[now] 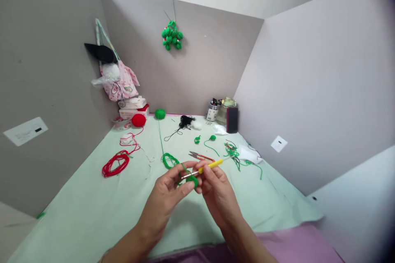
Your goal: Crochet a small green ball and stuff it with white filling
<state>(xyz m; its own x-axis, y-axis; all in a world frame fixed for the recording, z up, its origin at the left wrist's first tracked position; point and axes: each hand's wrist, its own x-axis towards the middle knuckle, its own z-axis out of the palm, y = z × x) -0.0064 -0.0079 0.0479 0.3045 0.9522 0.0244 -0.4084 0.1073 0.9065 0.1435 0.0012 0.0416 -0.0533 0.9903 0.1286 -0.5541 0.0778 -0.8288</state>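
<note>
Above the pale green tablecloth (89,209), toward its near edge, the left hand (166,192) pinches a green yarn piece (193,180), probably to steady it; the right hand (217,187) grips a yellow-handled hook (211,166), pencil-like, likely for control.

Beyond the hands (168,187), a bag (129,80) is hung and a red ball (138,120) placed to their left, a can (212,113) and jar (222,117) set slightly to their right.

I see the hook (212,166) in the right hand (217,183), just below my monitor's centre, snips (197,155) behind it on the cloth (92,209). A yarn coil (126,158) lies left of centre, yarn scraps (232,153) right; a bag (126,79) hangs upper left, a bobble cluster (172,36) upper centre.
</note>
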